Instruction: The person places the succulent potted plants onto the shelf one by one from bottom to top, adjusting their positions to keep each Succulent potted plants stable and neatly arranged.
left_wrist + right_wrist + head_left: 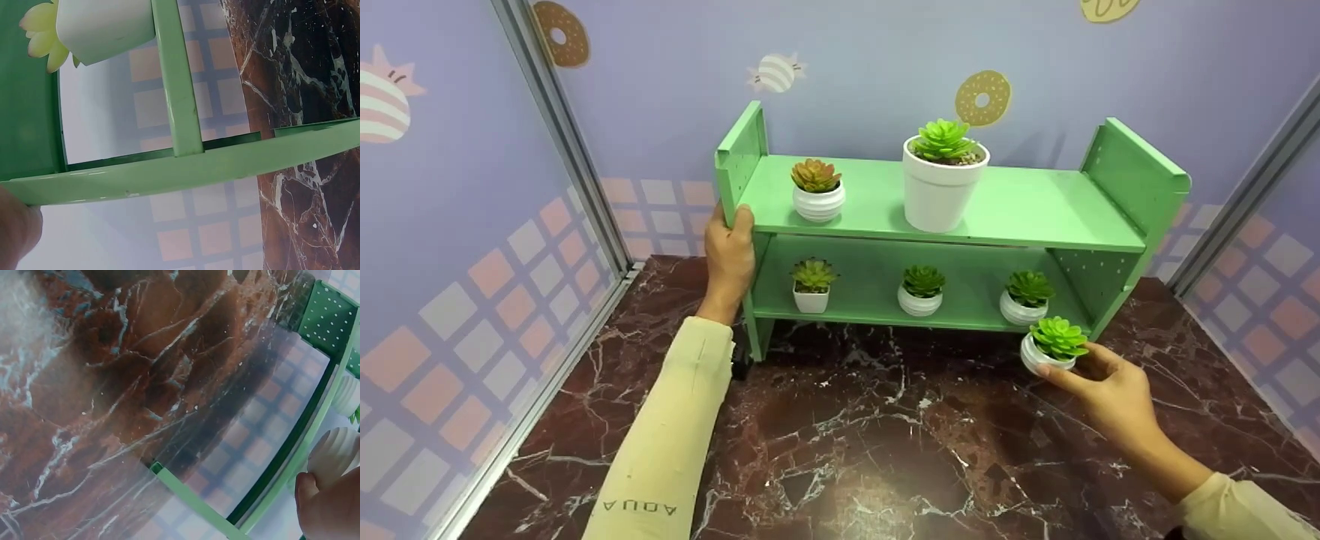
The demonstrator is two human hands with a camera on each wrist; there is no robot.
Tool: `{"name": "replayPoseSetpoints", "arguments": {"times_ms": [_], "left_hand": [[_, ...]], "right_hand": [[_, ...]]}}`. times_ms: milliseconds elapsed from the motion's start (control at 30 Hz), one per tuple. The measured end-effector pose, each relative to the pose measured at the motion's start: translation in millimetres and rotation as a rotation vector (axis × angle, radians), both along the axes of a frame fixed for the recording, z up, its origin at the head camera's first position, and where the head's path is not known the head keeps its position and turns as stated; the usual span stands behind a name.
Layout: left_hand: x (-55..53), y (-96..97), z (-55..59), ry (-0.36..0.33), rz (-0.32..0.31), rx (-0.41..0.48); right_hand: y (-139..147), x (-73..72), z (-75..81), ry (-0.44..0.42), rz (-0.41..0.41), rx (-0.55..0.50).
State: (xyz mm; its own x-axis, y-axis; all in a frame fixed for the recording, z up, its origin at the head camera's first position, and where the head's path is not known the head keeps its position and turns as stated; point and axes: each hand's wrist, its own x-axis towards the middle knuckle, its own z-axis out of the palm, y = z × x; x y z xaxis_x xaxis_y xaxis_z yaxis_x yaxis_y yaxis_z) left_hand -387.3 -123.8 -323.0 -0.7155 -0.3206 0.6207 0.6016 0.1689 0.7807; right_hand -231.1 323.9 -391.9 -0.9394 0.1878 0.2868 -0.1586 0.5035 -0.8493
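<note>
A green two-tier shelf [1027, 206] stands on the table. My left hand [729, 255] grips its left side panel, thumb at the front edge; in the left wrist view only part of that hand [17, 229] shows. Between the thumb and fingers of my right hand [1117, 397] is a ribbed white pot with a bright green succulent [1059, 339], held in front of the lower tier's right end. Just behind it sits a similar potted succulent [1027, 296]. In the right wrist view the held pot [336, 458] is partly covered by my fingers.
On the upper tier are a reddish succulent [817, 191] and a large white pot [941, 187] with a green succulent. Below stand a square-potted succulent [813, 286] and a round-potted one [921, 291]. Patterned walls [855, 60] enclose the dark marbled table [870, 442].
</note>
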Motion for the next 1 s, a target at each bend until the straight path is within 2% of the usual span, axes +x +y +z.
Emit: {"name": "replayPoseSetpoints", "arguments": {"times_ms": [400, 600, 833, 900, 1000], "left_hand": [[-1.1, 0.1, -0.6, 0.022, -0.011, 0.006], [-0.4, 0.2, 0.4, -0.002, 0.004, -0.001], [-0.4, -0.1, -0.5, -0.010, 0.014, -0.007], [-0.7, -0.3, -1.1, -0.011, 0.001, -0.003], [-0.2, -0.6, -1.4, -0.015, -0.010, 0.005]], "right_hand": [[-1, -2.8, 21.8, 0.063, 0.008, -0.050], [-1, -3.8, 30.7, 0.092, 0.044, -0.175], [-1, -2.9, 35.6, 0.106, 0.063, -0.269], [-1, -2.6, 37.1, 0.107, 0.058, -0.266], [1, -2.9, 40.9, 0.117, 0.041, -0.198]]}}
